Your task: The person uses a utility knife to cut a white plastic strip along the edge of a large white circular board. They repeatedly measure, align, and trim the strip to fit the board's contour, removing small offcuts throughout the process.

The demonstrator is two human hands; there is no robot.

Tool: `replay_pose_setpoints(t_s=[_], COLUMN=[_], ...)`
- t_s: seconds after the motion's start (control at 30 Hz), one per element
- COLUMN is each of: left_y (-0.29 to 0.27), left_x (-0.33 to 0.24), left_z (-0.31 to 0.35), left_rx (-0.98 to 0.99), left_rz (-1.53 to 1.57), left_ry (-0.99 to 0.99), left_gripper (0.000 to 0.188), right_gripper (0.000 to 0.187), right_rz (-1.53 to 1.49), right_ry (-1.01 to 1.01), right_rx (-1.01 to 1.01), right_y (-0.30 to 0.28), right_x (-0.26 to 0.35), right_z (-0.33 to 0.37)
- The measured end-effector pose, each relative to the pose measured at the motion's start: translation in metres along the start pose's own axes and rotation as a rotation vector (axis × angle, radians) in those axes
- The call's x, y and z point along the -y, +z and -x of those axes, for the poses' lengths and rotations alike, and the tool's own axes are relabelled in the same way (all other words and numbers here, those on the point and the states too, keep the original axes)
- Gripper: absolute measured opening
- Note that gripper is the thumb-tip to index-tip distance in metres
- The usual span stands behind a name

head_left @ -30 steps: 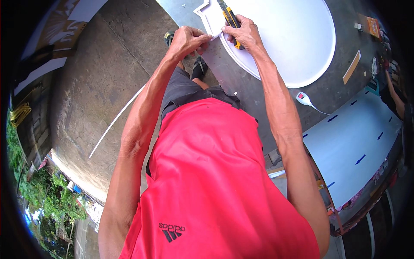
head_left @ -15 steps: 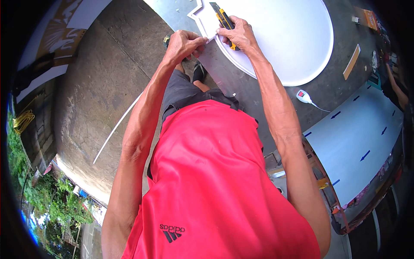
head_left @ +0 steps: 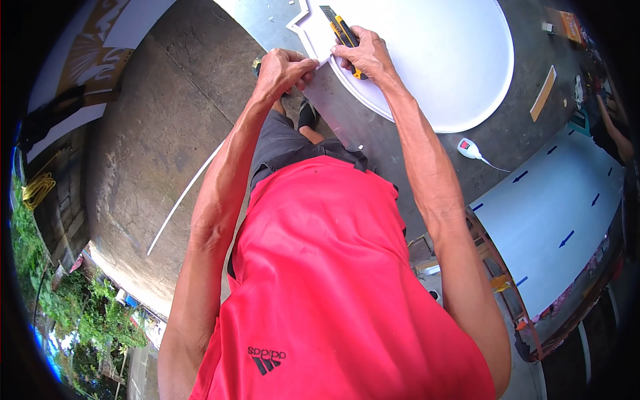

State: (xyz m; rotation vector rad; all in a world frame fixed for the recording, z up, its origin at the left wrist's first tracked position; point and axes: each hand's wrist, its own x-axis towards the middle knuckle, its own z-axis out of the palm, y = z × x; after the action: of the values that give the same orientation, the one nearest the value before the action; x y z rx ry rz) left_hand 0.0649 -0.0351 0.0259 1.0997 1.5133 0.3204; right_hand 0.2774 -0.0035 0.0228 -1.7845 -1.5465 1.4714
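My left hand [head_left: 287,69] is closed in a pinch on a thin white strip [head_left: 185,193], at the corner of a large white panel. The strip passes behind my left forearm and its free end hangs low over the floor; the stretch behind the arm is hidden. In my right hand [head_left: 371,56] is a yellow and black utility knife [head_left: 345,33], its blade end pointing away from me. The right thumb and fingertips rest by the rim of the white panel [head_left: 440,60], which has a rounded outline, a raised edge and a notched left side.
The panel lies on a dark grey table [head_left: 400,153]. On it are a small white bottle [head_left: 469,148] with a thin tip and a brown-and-white strip [head_left: 543,93]. A light blue sheet [head_left: 553,220] with dark arrows lies at right. Another person's arm [head_left: 615,127] shows at far right.
Both hands keep their grips. The knife and right hand have shifted very slightly left, along with a small shift of the whole view.
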Motion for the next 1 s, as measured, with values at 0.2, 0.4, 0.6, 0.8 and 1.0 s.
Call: replay_pose_setpoints(t_s=[0.2, 0.4, 0.6, 0.8, 1.0], left_y=[-0.003, -0.003, -0.001, 0.0, 0.001], left_x=[0.0, 0.002, 0.003, 0.002, -0.002], left_z=[0.001, 0.0, 0.001, -0.001, 0.0], left_rx=[0.015, 0.011, -0.011, -0.025, -0.03], left_rz=[0.018, 0.032, 0.04, 0.03, 0.022], left_ry=[0.01, 0.016, 0.024, 0.009, -0.006], left_gripper=[0.031, 0.031, 0.029, 0.028, 0.029], right_gripper=[0.032, 0.038, 0.04, 0.039, 0.038], right_rz=[-0.223, -0.508, -0.546, -0.52, -0.324], right_ry=[-0.062, -0.012, 0.046, 0.056, 0.101], right_rx=[-0.025, -0.072, -0.091, -0.08, -0.073], right_y=[-0.001, -0.007, -0.008, -0.006, -0.005], right_x=[-0.025, -0.04, -0.048, -0.048, -0.041], right_z=[0.006, 0.033, 0.056, 0.059, 0.065])
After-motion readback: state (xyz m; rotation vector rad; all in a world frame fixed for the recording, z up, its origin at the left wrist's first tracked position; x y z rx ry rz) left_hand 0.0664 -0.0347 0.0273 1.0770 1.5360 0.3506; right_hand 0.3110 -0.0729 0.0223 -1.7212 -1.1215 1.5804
